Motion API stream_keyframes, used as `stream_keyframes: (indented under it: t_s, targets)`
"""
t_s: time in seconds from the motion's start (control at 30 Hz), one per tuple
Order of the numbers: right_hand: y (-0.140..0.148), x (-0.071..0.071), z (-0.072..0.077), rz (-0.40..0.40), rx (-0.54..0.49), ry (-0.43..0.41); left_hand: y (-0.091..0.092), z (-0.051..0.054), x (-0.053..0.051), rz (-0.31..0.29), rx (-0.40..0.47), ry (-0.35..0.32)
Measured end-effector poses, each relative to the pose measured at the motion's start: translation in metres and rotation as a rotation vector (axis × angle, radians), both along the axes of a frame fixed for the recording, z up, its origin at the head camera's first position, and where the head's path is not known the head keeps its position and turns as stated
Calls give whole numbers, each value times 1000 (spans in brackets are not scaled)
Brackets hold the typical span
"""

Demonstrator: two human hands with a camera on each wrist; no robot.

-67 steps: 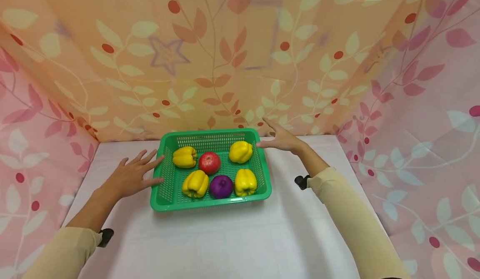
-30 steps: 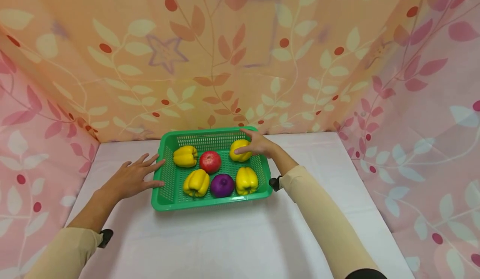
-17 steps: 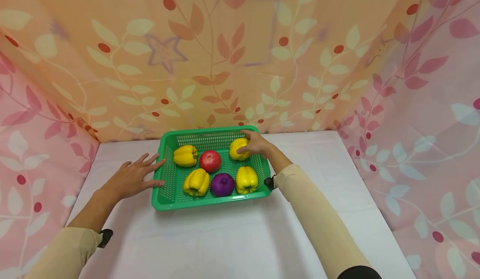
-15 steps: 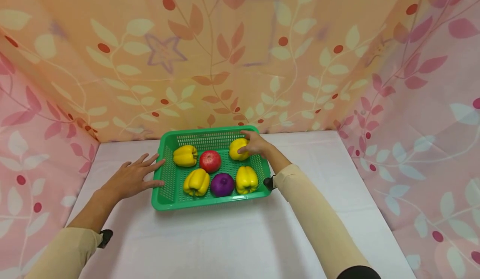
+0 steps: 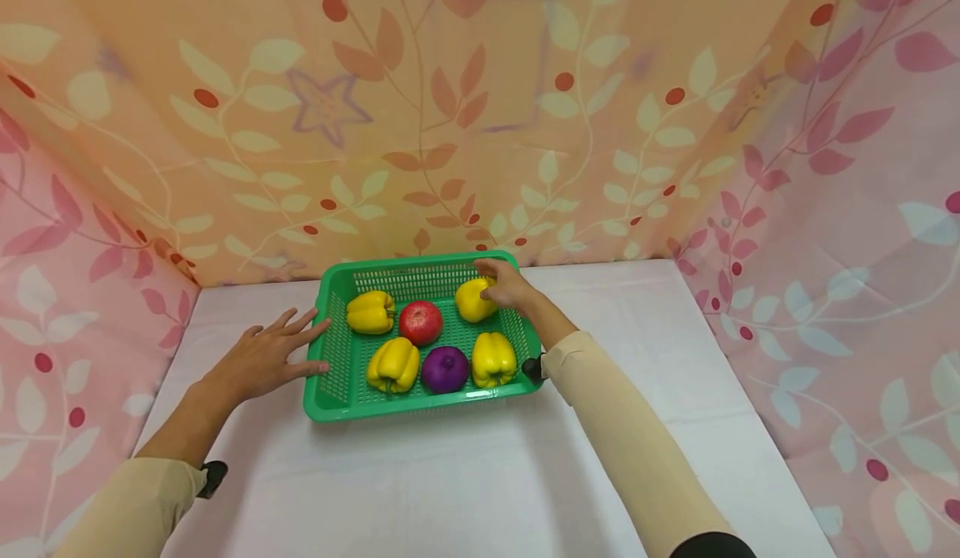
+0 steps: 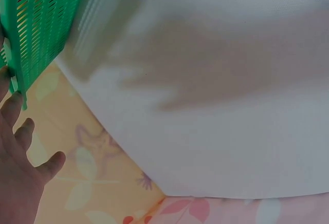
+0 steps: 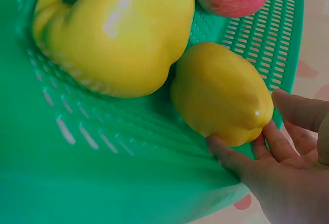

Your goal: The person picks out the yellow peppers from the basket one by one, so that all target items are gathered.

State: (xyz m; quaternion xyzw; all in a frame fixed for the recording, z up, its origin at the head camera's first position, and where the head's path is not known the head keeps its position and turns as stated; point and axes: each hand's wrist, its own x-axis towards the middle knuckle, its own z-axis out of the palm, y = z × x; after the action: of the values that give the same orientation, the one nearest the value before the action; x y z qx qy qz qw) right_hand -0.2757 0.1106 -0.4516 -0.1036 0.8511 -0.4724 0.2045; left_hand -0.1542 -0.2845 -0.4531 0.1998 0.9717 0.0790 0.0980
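A green plastic basket rests on the white table, holding several yellow bell peppers, a red pomegranate-like fruit and a round purple vegetable, perhaps an onion. My right hand reaches over the right rim and grips the back-right yellow bell pepper with thumb and fingertips. In the right wrist view this bell pepper lies on its side on the basket floor, near the wall. At the left rim, my left hand lies with fingers spread and straight, their tips touching the basket's edge.
Other yellow bell peppers lie at the back left, front left and front right of the basket. A floral cloth wall stands close behind the basket. White table surface extends in front.
My right hand has come from outside the right rim into the basket and onto the back-right bell pepper, which has shifted slightly left. The left hand stays at the left rim.
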Motion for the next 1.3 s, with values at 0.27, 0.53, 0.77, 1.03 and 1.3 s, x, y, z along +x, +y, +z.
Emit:
stream_keyframes:
  t_s: [0.27, 0.53, 0.77, 1.03, 1.3]
  targets:
    - [-4, -1, -4, 39, 137, 132, 1, 0, 0, 6, 3, -1]
    - [-6, -1, -11, -66, 131, 97, 1, 1, 1, 6, -2, -2]
    - [-11, 2, -20, -120, 126, -38, 1, 4, 2, 2, -11, 3]
    - [-17, 2, -22, -93, 77, -61, 0, 0, -1, -6, -29, 8]
    - [-22, 2, -19, -92, 1, -160, 2, 3, -3, -17, -31, 5]
